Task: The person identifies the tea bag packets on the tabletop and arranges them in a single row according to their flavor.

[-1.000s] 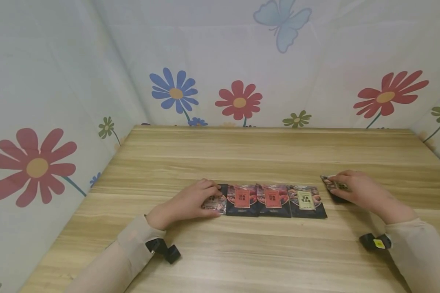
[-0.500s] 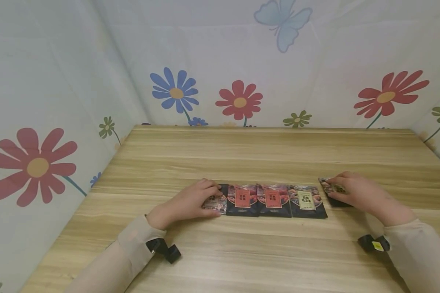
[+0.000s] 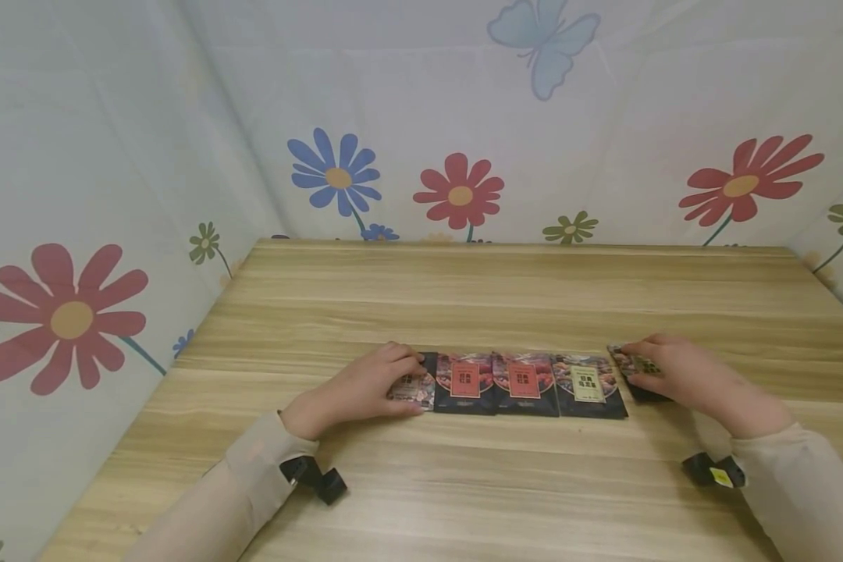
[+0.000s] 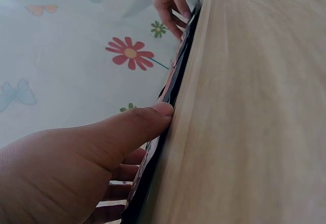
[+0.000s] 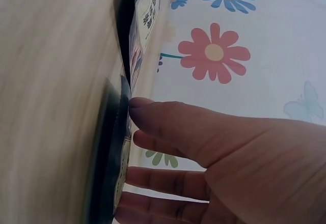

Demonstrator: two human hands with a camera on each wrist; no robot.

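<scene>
In the head view several dark tea sachets lie flat in a row. Two carry red labels, a left one (image 3: 464, 384) and a middle one (image 3: 524, 382); a third has a pale yellow-green label (image 3: 589, 385). My left hand (image 3: 367, 389) rests on the leftmost sachet (image 3: 416, 391), partly covering it, with thumb and fingers on its top in the left wrist view. My right hand (image 3: 698, 380) touches another sachet (image 3: 627, 365) right of the row, tilted and a small gap away. Its fingers press the top of that sachet in the right wrist view.
A light wooden table (image 3: 506, 484) carries the sachets. Behind it and to the left hangs a white cloth (image 3: 407, 86) printed with flowers and a butterfly. Black wrist cameras sit on both wrists, the left one (image 3: 316, 479) and the right one (image 3: 713, 470).
My right hand has slid its sachet slightly left and toward me, closer to the row's right end. The left hand and the sachets in the row look still.
</scene>
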